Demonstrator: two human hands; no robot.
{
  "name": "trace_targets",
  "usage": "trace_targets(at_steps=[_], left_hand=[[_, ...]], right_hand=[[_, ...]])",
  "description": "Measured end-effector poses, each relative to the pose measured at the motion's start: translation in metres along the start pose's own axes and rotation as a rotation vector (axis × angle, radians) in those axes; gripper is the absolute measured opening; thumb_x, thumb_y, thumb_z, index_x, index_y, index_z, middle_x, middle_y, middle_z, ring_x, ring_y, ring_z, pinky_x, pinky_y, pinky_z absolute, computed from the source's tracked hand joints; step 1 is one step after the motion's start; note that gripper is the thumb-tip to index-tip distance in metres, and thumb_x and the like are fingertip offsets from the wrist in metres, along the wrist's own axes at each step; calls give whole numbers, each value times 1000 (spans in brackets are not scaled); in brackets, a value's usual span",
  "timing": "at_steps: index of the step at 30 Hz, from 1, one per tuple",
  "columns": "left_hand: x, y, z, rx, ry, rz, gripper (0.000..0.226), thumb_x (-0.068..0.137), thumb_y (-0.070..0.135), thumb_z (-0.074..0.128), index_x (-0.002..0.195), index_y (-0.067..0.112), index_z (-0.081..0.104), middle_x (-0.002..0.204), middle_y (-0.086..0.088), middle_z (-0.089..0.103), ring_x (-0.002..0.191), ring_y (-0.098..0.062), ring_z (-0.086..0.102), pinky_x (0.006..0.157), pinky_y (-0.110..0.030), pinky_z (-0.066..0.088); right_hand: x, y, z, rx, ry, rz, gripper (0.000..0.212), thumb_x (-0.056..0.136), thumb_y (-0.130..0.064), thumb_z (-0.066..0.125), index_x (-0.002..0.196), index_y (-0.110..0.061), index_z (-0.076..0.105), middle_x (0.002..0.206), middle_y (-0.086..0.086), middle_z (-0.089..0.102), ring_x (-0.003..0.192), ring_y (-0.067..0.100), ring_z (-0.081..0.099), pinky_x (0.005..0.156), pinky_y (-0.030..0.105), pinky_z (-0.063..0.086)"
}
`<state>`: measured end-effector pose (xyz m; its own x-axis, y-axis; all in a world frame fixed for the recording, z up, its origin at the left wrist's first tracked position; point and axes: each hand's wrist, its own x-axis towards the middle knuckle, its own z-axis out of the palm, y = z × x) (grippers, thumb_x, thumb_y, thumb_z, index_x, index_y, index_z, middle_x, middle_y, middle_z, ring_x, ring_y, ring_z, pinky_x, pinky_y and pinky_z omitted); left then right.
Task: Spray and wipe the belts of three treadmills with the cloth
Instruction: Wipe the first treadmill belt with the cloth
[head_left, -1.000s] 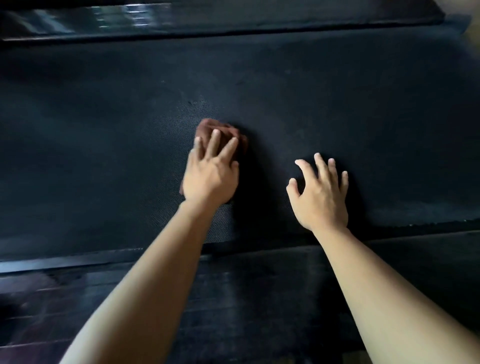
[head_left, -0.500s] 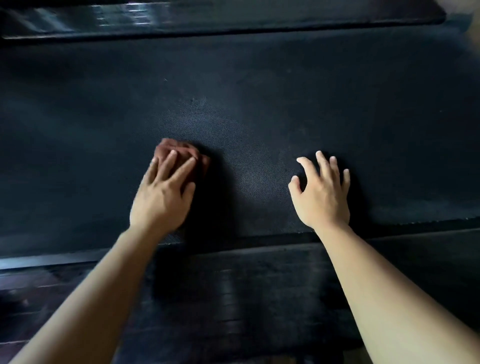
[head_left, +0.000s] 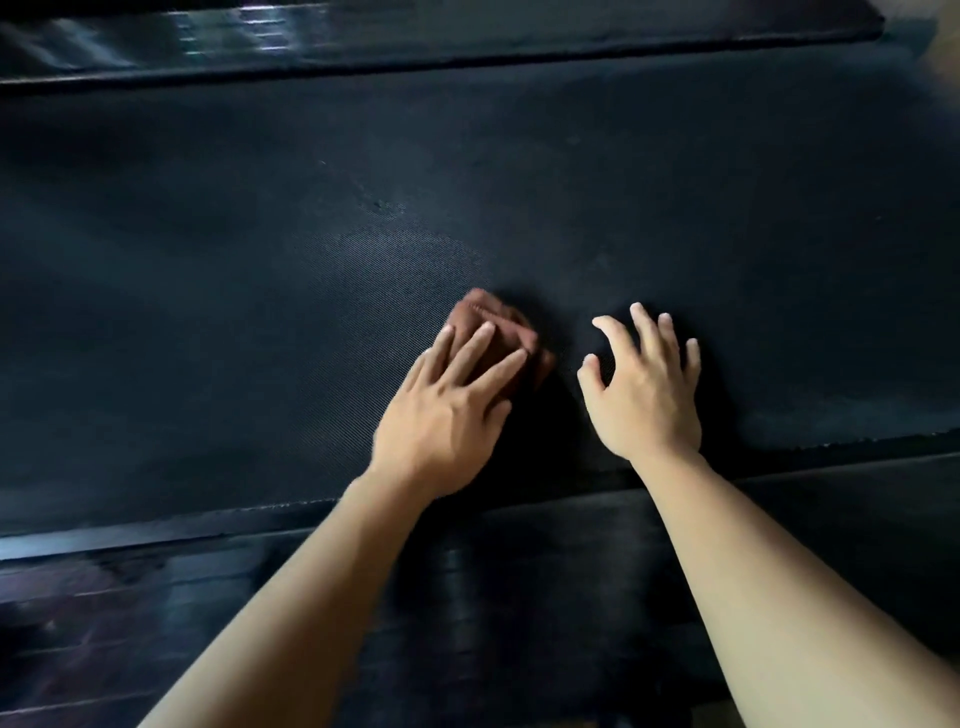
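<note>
A black textured treadmill belt (head_left: 260, 249) fills most of the head view. On it, near the middle, lies a bunched brown cloth (head_left: 498, 322). My left hand (head_left: 447, 410) presses flat on the cloth with fingers spread over it. Just to the right, my right hand (head_left: 644, 384) rests on the belt with fingertips down and fingers apart, holding nothing. No spray bottle is in view.
A glossy black side rail (head_left: 208, 36) runs along the far edge of the belt. The near side rail (head_left: 130, 535) borders the belt in front of me, with dark ribbed flooring (head_left: 78, 649) below it.
My left hand slid the cloth left across the belt, then back right, and it now sits close beside my right hand. The right hand has stayed in place.
</note>
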<state>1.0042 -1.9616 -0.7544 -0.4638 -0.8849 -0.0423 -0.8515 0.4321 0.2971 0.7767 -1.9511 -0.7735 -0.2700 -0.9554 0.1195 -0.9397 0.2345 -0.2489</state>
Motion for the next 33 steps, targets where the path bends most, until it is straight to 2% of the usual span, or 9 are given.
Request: trace_targets(at_steps=[4, 9, 12, 15, 20, 24, 27, 30, 33], left_hand=[[-20, -56, -9, 44, 61, -96, 61, 93, 51, 37, 153, 39, 38, 164, -10, 31, 154, -32, 19, 125, -49, 18], [36, -93, -31, 55, 86, -379, 60, 100, 43, 46, 157, 40, 28, 168, -11, 17, 156, -35, 5, 128, -42, 6], [89, -73, -31, 46, 73, -367, 59, 101, 45, 42, 157, 43, 24, 169, -6, 12, 156, -36, 2, 127, -43, 6], [126, -35, -23, 30, 37, -263, 58, 101, 44, 42, 156, 44, 25, 170, -3, 11, 155, -38, 2, 127, -45, 8], [104, 19, -5, -18, 23, -78, 59, 100, 42, 47, 155, 44, 29, 169, 1, 13, 156, -36, 5, 127, -44, 11], [41, 18, 0, -39, 51, -119, 59, 99, 44, 49, 154, 47, 29, 169, 5, 15, 156, -32, 6, 127, -42, 12], [13, -15, -3, -21, 90, -205, 61, 97, 43, 54, 154, 46, 32, 168, 1, 20, 155, -35, 12, 126, -48, 16], [29, -57, -12, 17, 118, -283, 61, 96, 43, 51, 154, 41, 34, 166, -8, 24, 154, -38, 15, 124, -51, 19], [76, -82, -19, 38, 107, -363, 61, 97, 46, 44, 156, 39, 29, 168, -10, 19, 155, -35, 9, 127, -46, 11]], right_hand=[[0, -1, 0, 11, 17, -4, 48, 91, -45, 40, 136, -31, 48, 157, 9, 34, 147, 36, 25, 118, 61, 16], [0, -1, 1, 2, 24, -1, 49, 91, -46, 37, 136, -31, 48, 157, 8, 35, 147, 36, 25, 118, 60, 16], [-1, -1, 1, -5, 19, -2, 47, 92, -43, 41, 137, -31, 48, 157, 9, 35, 147, 36, 25, 117, 60, 17], [-2, -1, 0, -8, 13, -3, 45, 93, -42, 45, 137, -31, 47, 157, 8, 34, 147, 36, 24, 118, 60, 16], [0, -1, -1, 0, -1, 6, 44, 92, -41, 47, 135, -31, 47, 158, 8, 33, 148, 35, 23, 119, 59, 15], [1, -1, 1, 1, 3, 11, 45, 92, -40, 48, 136, -32, 48, 158, 7, 33, 148, 34, 23, 118, 60, 15], [1, 0, 2, -2, 6, 10, 47, 92, -44, 43, 137, -32, 48, 158, 7, 33, 148, 34, 24, 118, 60, 16], [1, -1, 1, 0, 20, 7, 50, 90, -47, 37, 136, -32, 49, 157, 7, 35, 147, 34, 25, 118, 60, 17], [1, -2, 1, 5, 16, 9, 50, 90, -47, 36, 136, -33, 48, 157, 7, 34, 148, 34, 24, 118, 59, 16]])
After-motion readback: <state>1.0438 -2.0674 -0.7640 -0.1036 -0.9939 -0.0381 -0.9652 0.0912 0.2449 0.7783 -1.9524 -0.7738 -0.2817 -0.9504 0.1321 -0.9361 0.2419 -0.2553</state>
